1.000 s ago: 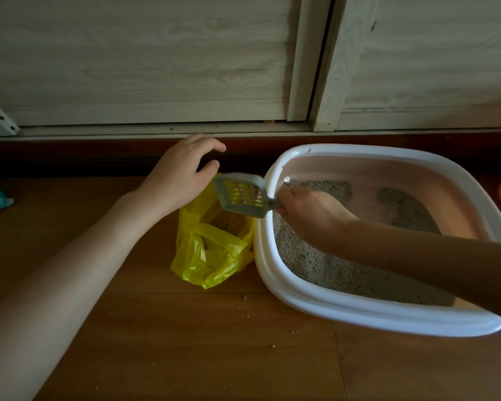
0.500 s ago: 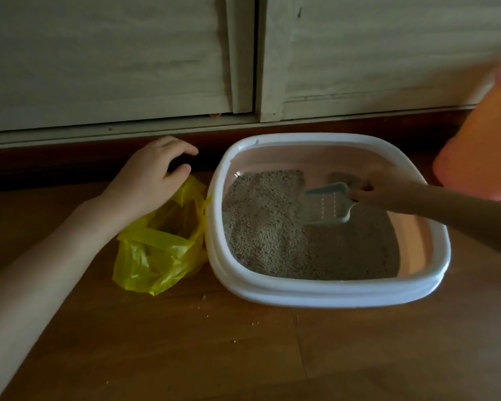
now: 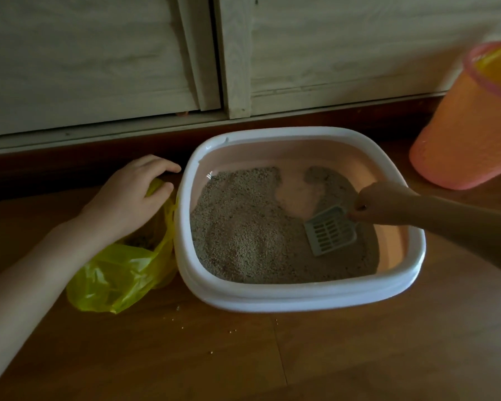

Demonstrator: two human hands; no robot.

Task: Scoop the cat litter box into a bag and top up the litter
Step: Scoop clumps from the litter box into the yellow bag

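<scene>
Right hand (image 3: pixel 379 202) grips scoop (image 3: pixel 330 230) in litter; left hand (image 3: pixel 133 195) pinches bag (image 3: pixel 119 273) rim. Risk: bag mouth sags, litter spills on floor.

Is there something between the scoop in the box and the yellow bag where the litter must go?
Only the litter box's white rim lies between the scoop and the yellow bag. The left hand holds the bag's top.

Right hand (image 3: pixel 379 204) holds scoop (image 3: pixel 329 231) in litter (bag (image 3: pixel 119 273) beside box (image 3: pixel 272 299)).

scoop (image 3: pixel 331 233) shifted nearer, litter (image 3: pixel 243 227) bared
</scene>
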